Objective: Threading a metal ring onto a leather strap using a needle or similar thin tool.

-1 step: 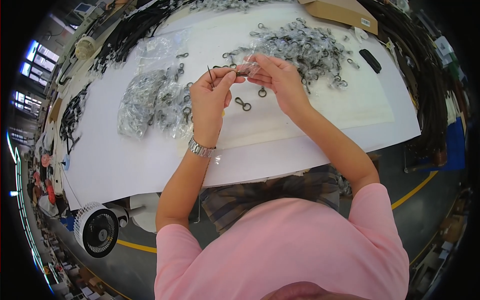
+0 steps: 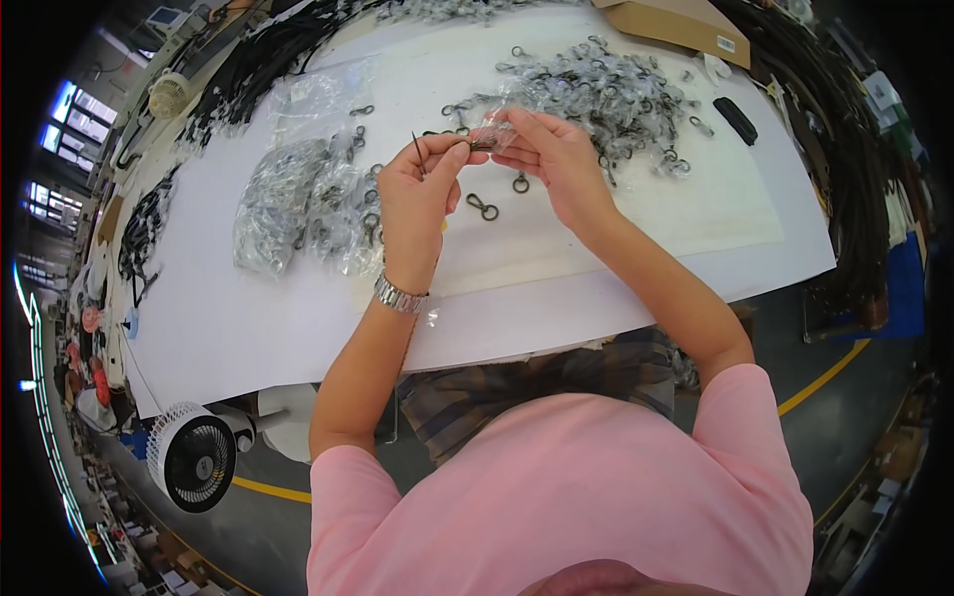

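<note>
Over the white table, my two hands meet at a small dark metal snap hook (image 2: 479, 146) partly covered by transparent plastic wrap (image 2: 500, 132). My left hand (image 2: 412, 199) pinches the hook's end between thumb and forefinger. A thin, dark pointed tool (image 2: 418, 151) also sticks up from between its fingers. The fingers of my right hand (image 2: 558, 164) are closed on the plastic wrap at the other end. Just below the hands lies a bare snap hook (image 2: 483, 207). A second snap hook (image 2: 521, 184) rests under my right fingers.
A heap of plastic-wrapped snap hooks (image 2: 636, 99) spreads behind my right hand. To the left lies a transparent plastic bag (image 2: 278, 199) among more hooks. A black pouch (image 2: 735, 121), a cardboard box (image 2: 676, 28) and bundles of dark straps (image 2: 258, 65) surround the work area. A fan (image 2: 199, 459) stands at lower left.
</note>
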`<state>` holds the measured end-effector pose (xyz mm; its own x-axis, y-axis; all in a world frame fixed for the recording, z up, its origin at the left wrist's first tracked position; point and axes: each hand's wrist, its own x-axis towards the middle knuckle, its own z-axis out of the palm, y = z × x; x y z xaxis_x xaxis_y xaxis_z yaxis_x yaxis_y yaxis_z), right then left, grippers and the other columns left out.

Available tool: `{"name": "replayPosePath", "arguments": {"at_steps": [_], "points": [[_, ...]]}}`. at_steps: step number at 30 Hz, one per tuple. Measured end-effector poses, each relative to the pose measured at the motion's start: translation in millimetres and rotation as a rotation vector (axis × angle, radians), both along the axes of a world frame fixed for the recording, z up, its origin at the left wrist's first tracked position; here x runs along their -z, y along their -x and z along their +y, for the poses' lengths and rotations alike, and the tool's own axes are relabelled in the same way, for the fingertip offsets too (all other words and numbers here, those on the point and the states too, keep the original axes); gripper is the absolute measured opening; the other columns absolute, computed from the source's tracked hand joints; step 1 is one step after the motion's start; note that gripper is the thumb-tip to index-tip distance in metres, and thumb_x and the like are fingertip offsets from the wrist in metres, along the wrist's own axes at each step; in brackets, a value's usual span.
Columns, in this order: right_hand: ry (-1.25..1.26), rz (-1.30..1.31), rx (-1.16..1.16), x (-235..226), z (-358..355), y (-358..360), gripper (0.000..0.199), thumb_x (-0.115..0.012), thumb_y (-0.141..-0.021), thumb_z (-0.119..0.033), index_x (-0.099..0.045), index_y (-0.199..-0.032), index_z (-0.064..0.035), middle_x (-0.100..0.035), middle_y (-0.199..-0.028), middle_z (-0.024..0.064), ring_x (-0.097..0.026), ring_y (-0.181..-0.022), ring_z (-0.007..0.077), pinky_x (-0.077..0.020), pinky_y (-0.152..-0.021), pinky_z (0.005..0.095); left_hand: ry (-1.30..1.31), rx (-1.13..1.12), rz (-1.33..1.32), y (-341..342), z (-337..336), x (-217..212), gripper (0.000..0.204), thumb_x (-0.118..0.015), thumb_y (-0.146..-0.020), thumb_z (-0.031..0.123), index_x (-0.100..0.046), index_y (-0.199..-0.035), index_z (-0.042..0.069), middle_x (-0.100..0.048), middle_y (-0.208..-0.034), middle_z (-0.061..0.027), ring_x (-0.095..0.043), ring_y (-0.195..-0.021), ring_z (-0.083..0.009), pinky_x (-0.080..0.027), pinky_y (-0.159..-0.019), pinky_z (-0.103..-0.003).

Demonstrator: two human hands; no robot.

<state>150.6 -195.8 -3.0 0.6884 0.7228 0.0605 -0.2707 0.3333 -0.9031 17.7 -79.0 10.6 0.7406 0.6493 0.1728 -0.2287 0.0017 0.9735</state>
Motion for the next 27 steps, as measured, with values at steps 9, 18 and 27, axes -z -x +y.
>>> {"name": "replayPosePath", "arguments": {"at_steps": [9, 18, 27], "points": [[-0.017, -0.035, -0.027, -2, -3, 8, 0.034, -0.058, -0.107, -0.03, -0.068, -0.123, -0.0015, -0.076, -0.111, 0.0107, -0.073, -0.099, 0.0159, -0.0562, -0.091, 0.0296, -0.276, -0.092, 0.152, -4, -6, 3, 0.019, -0.071, -0.097, 0.019, -0.069, -0.093, 0.001, -0.075, -0.077, -0.0055, -0.043, -0.05, -0.0004, -0.03, -0.045, -0.019], [-0.02, -0.091, -0.151, 7, 0, 10, 0.035, -0.062, -0.103, -0.021, -0.062, -0.13, 0.0015, -0.073, -0.118, 0.0124, -0.071, -0.107, 0.0172, -0.0553, -0.099, 0.0323, -0.21, -0.012, 0.166, -3, -2, 7, 0.025, -0.072, -0.098, 0.025, -0.069, -0.087, 0.002, -0.069, -0.068, -0.0038, -0.042, -0.048, -0.0017, -0.028, -0.045, -0.019], [0.008, -0.037, -0.33, -6, -4, 1, 0.046, -0.061, -0.103, -0.017, -0.051, -0.144, 0.0025, -0.07, -0.101, 0.005, -0.066, -0.084, 0.0103, -0.0554, -0.083, 0.029, 0.042, 0.226, 0.121, 4, 22, -8, 0.021, -0.065, -0.103, 0.022, -0.068, -0.095, 0.002, -0.06, -0.067, 0.0017, -0.038, -0.049, -0.0012, -0.025, -0.046, -0.019]]}}
